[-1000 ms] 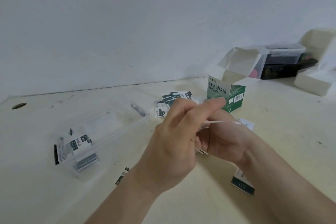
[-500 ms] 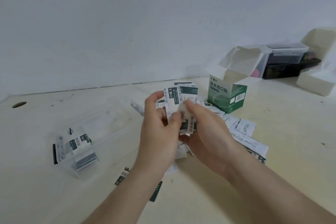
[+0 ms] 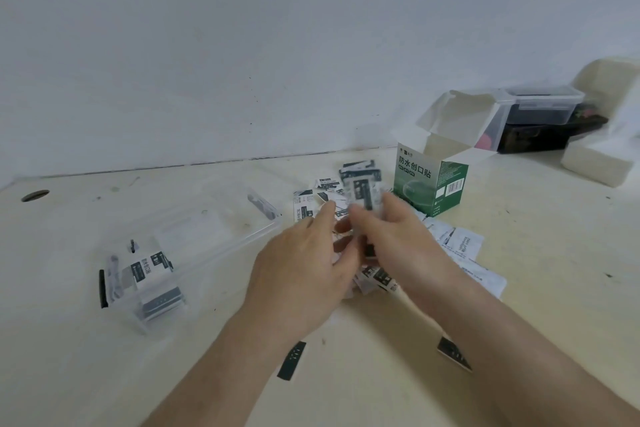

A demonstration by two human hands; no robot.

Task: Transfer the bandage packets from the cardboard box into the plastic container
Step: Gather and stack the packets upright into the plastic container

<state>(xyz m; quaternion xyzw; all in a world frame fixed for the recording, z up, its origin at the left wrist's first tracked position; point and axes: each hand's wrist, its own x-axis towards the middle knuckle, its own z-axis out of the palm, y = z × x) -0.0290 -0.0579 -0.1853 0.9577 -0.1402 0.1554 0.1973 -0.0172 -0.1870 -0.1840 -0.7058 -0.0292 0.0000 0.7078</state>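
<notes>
Two hands meet at mid-table (image 3: 69, 374). The right hand (image 3: 398, 239) grips a small stack of bandage packets (image 3: 362, 194), long axis along the 12–6 o'clock line and dark printed end at 12; blur hides their number. The left hand (image 3: 304, 274) reaches the stack with thumb and fingers, but whether it pinches cannot be told. One green cardboard box (image 3: 429, 184) stands upright at 2 o'clock of the hands, flaps open. One clear plastic container (image 3: 207, 232) lies at 9 o'clock, long axis running 8 to 2 o'clock, with a few packets at its 8 o'clock end. Loose packets (image 3: 460, 243) lie scattered from 12 to 4 o'clock. Two dark strips (image 3: 292, 359) lie near 6 o'clock.
</notes>
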